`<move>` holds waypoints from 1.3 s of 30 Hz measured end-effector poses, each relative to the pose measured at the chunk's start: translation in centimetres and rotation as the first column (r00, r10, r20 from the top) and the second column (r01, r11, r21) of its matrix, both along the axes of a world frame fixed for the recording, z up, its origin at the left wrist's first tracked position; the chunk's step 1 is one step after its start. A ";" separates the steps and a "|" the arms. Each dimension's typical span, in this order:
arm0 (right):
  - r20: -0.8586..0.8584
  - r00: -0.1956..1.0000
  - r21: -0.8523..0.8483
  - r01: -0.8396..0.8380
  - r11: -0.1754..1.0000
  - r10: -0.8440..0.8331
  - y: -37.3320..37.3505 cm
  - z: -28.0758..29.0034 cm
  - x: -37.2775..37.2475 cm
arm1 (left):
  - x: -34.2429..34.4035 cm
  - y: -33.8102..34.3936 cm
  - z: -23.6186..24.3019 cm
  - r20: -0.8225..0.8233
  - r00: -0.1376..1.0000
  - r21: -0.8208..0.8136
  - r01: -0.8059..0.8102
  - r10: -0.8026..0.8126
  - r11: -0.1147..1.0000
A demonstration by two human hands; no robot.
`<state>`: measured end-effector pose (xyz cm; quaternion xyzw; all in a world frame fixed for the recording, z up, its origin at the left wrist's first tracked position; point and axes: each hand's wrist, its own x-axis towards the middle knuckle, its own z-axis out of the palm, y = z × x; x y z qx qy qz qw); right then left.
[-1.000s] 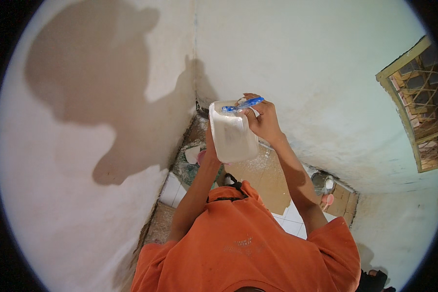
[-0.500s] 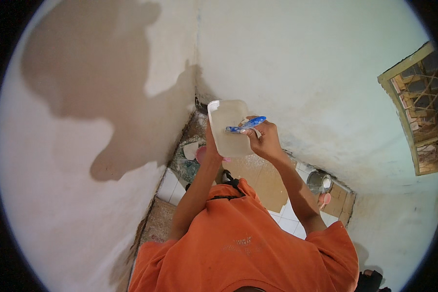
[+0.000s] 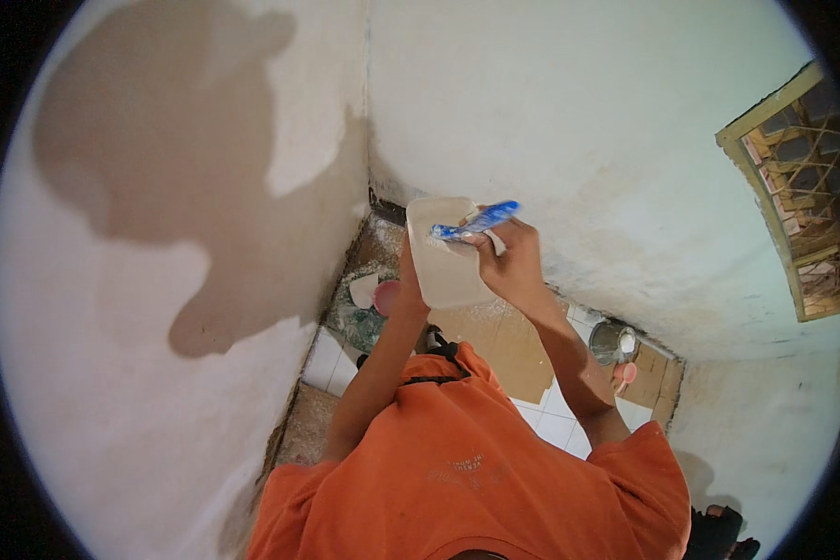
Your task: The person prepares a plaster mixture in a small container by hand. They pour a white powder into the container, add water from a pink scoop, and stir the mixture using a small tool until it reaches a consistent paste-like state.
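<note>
My left hand is closed on the left side of a translucent white rectangular tub, its fingers mostly hidden behind the tub. My right hand pinches a blue-handled tool spotted with white. One end of this tool reaches over the tub, and the other sticks out up and to the right past my fingers. Its exact kind is unclear, and its working end is hard to make out. Some white stuff lies near the tool at the tub's upper part.
Pale plastered walls meet in a corner ahead. A framed opening with a lattice is at the right. On the floor stand a dark bucket, a pink scoop, and a pink bowl beside a whitish piece.
The tub has tilted and shifted slightly right. My right hand has moved the tool up a little, and its handle now points more upward and is blurred.
</note>
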<state>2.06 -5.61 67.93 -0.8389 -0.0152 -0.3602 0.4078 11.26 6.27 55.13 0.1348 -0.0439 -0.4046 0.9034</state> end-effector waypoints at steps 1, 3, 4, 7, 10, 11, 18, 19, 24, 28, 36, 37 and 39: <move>-0.151 0.988 0.034 0.029 0.999 -0.024 0.0 -0.9 0.4 | -0.4 -0.2 0.6 0.019 1.000 -0.013 -0.014 0.015 1.000; -0.088 0.995 -0.040 0.053 0.998 -0.056 -0.4 -1.0 0.3 | 0.1 0.1 -0.5 0.047 0.998 -0.031 -0.048 0.050 0.998; 0.006 0.999 -0.028 0.038 0.999 -0.037 -0.2 -0.8 0.5 | 1.0 0.5 -3.8 0.031 0.995 0.055 -0.091 0.090 0.994; -0.023 0.999 0.013 0.035 0.999 -0.034 -0.4 -2.1 0.5 | -0.2 0.2 -2.5 0.041 0.995 0.139 -0.101 0.096 0.985; -0.075 0.997 -0.007 0.022 1.000 -0.022 -0.6 -1.6 1.0 | -1.3 0.2 0.5 0.083 0.991 0.135 -0.113 0.102 0.984; -0.026 0.999 -0.046 0.034 0.998 -0.035 -0.7 -1.3 1.2 | -1.5 0.3 0.7 0.079 0.991 0.147 -0.115 0.104 0.982; -0.118 0.979 -0.267 -0.190 0.945 0.163 -3.3 -3.2 4.0 | -1.3 -0.6 0.1 -0.045 0.998 0.017 -0.040 0.041 0.999; -0.100 0.983 -0.290 -0.177 0.940 0.154 -3.4 -3.7 3.6 | -1.0 -0.7 0.2 -0.059 0.997 0.033 -0.040 0.042 0.999; -0.153 0.974 -0.202 -0.193 0.960 0.164 -3.2 -4.4 1.6 | -1.3 -0.4 -0.3 -0.048 0.999 -0.003 -0.024 0.024 1.000; -0.196 0.969 -0.112 -0.174 0.978 0.149 -2.7 -4.4 1.2 | 0.1 -0.4 -0.9 -0.021 1.000 -0.102 -0.021 0.019 0.995; -0.297 0.923 -0.041 -0.270 0.962 0.246 -3.1 -2.0 1.0 | 4.3 -1.9 -2.9 -0.050 0.991 0.108 -0.122 0.128 0.987; -0.313 0.913 -0.019 -0.280 0.960 0.260 -3.1 -1.9 1.2 | 4.5 -2.2 -2.6 -0.021 0.995 0.048 -0.097 0.098 0.994; -0.327 0.903 0.005 -0.292 0.956 0.277 -2.8 -2.1 1.4 | 4.3 -2.8 -2.4 0.011 0.997 -0.011 -0.073 0.073 0.997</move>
